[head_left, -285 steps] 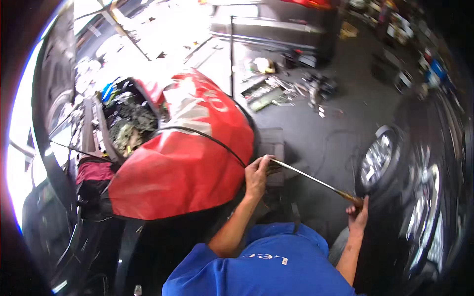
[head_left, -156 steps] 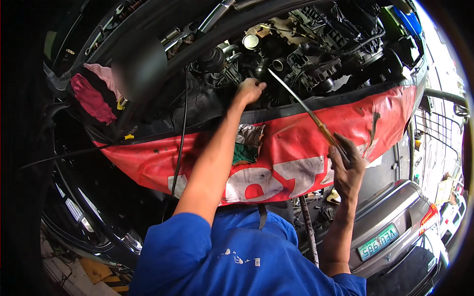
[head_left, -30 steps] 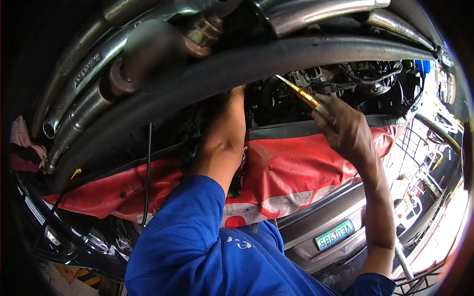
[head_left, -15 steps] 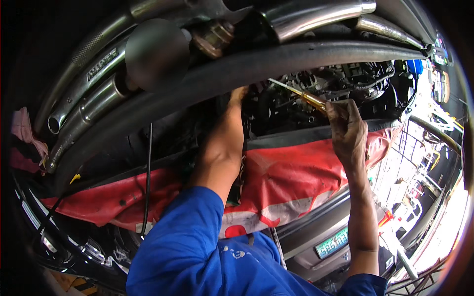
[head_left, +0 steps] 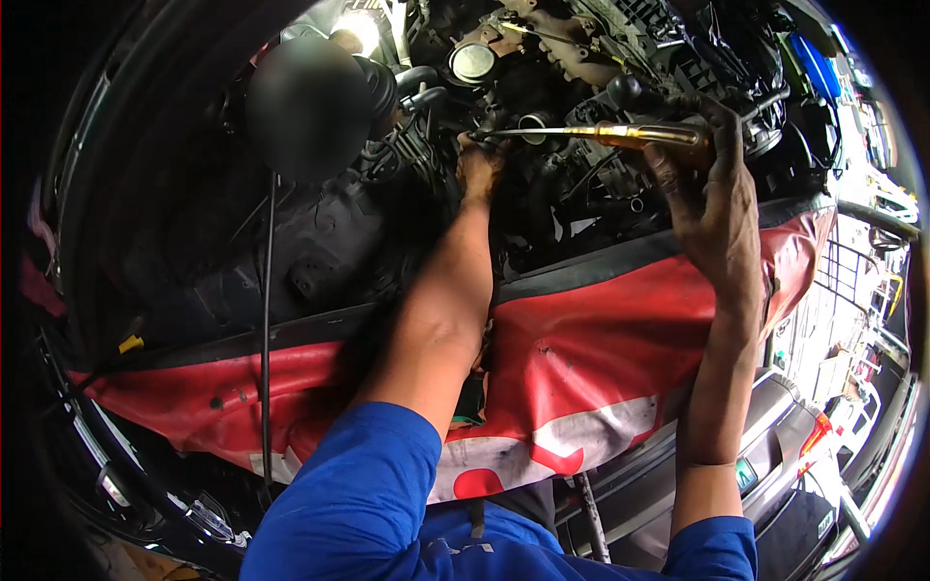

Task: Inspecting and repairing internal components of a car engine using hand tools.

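My right hand (head_left: 719,198) is closed around the amber handle of a screwdriver (head_left: 615,134), thumb below and fingers over its end. The screwdriver lies almost level above the engine (head_left: 572,53), its thin shaft pointing left. Its tip ends close to the fingers of my left hand (head_left: 480,172). That hand reaches deep into the engine bay, its fingers bent round a dark part among hoses; shadow hides what they hold. A round metal-faced part (head_left: 473,63) sits just beyond it.
A red and white cover (head_left: 601,339) drapes over the car's near edge. A thin dark rod (head_left: 266,339) stands upright at the left. A bright lamp (head_left: 356,34) shines at the far side, beside a blurred round patch. A grey vehicle (head_left: 649,504) stands lower right.
The view has shifted, uncovering more of the engine bay and my left hand; the shiny pipes overhead are out of sight. The screwdriver has swung from slanting to nearly level, its tip now near my left hand.
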